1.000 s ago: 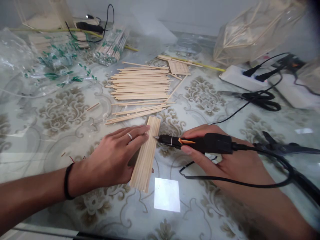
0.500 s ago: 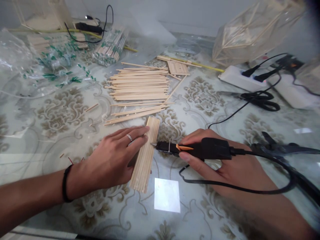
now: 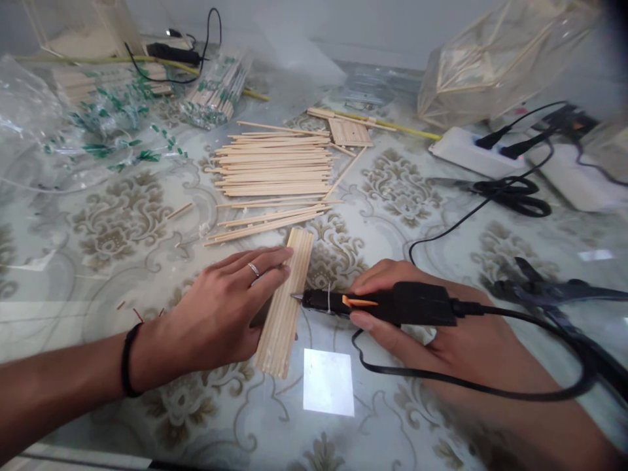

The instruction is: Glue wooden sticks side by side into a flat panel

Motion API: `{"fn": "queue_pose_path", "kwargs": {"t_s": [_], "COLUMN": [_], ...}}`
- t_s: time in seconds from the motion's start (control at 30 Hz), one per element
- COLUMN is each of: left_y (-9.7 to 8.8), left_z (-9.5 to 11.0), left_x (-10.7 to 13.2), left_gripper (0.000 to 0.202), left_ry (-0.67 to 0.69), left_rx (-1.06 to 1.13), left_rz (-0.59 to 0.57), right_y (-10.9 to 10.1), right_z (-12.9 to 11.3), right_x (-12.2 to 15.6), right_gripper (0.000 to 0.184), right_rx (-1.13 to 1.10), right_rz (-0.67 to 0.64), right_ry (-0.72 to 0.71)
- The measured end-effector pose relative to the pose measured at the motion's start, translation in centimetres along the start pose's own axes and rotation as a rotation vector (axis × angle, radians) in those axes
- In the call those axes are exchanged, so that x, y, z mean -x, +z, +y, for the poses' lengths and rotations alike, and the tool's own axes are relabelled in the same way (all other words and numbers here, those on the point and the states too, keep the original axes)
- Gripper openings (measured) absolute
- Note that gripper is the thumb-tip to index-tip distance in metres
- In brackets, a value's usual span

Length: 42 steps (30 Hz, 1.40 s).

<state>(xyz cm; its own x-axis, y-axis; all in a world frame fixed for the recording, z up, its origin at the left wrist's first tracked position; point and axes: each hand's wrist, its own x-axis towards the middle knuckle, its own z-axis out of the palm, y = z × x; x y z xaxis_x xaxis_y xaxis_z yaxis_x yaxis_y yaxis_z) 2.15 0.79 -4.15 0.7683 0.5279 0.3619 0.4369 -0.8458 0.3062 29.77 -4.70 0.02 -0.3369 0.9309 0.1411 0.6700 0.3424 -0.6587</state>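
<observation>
My left hand (image 3: 216,307), a ring on one finger, is closed on the left edge of a narrow panel of wooden sticks (image 3: 282,320) lying side by side. The panel slants across the middle of the view. From the right, my right hand (image 3: 441,327) grips a black corded glue gun (image 3: 402,302) with an orange trigger. Its metal tip points left and is at the panel's face, a little below my left fingertips. Part of my left thumb is hidden behind the panel.
Beyond the hands lies a pile of loose wooden sticks (image 3: 275,163), with a small stick panel (image 3: 349,132) behind. Bagged sticks (image 3: 216,88) are at the back left. A white power strip (image 3: 475,154), scissors (image 3: 510,193) and black-handled pliers (image 3: 554,288) lie to the right.
My right hand has shifted the glue gun slightly left and toward me, so its tip sits lower along the panel. My left hand and the panel stay in place.
</observation>
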Motion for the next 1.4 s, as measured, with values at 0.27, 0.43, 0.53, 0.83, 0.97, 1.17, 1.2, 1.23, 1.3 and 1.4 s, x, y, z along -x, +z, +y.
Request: {"fn": "queue_pose_path", "kwargs": {"t_s": [0.27,0.43,0.53,0.83,0.97,1.17,1.2,1.23,1.3,1.4], "left_y": [0.0,-0.1,-0.1,-0.2,-0.1,-0.1,-0.1,-0.1,-0.1,-0.2], "left_z": [-0.1,0.1,0.1,0.1,0.1,0.0,0.0,0.0,0.0,0.1], "left_x": [0.1,-0.1,-0.1,0.0,0.0,0.0,0.0,0.0,0.0,-0.1], "left_gripper": [0.042,0.04,0.04,0.04,0.04,0.039,0.04,0.04,0.04,0.039], "left_ry": [-0.003,0.0,-0.001,-0.006,-0.014,-0.012,-0.013,-0.014,-0.014,-0.005], "left_rx": [0.007,0.004,0.005,0.021,0.025,0.032,0.033,0.033,0.034,0.032], "left_rz": [-0.01,-0.009,-0.016,-0.019,-0.024,-0.023,-0.024,-0.024,-0.025,-0.019], "right_y": [0.2,0.2,0.2,0.3,0.2,-0.2,-0.2,-0.3,-0.3,-0.3], "right_z": [-1.1,-1.0,-0.9,-0.8,-0.7,-1.0,-1.1,-1.2,-1.2,-1.2], "right_x": [0.7,0.9,0.8,1.0,1.0,1.1,1.1,1.1,1.0,0.9], "right_gripper": [0.014,0.018,0.017,0.012,0.012,0.014,0.015,0.015,0.015,0.016], "right_rx": [-0.078,-0.102,-0.075,-0.069,-0.074,-0.071,-0.074,-0.079,-0.078,-0.06], "right_rz": [-0.033,-0.05,-0.071,-0.082,-0.112,-0.169,-0.178,-0.179,-0.181,-0.198], "right_ry": [-0.023,-0.071,-0.092,-0.053,-0.062,-0.048,-0.046,-0.043,-0.044,-0.048]}}
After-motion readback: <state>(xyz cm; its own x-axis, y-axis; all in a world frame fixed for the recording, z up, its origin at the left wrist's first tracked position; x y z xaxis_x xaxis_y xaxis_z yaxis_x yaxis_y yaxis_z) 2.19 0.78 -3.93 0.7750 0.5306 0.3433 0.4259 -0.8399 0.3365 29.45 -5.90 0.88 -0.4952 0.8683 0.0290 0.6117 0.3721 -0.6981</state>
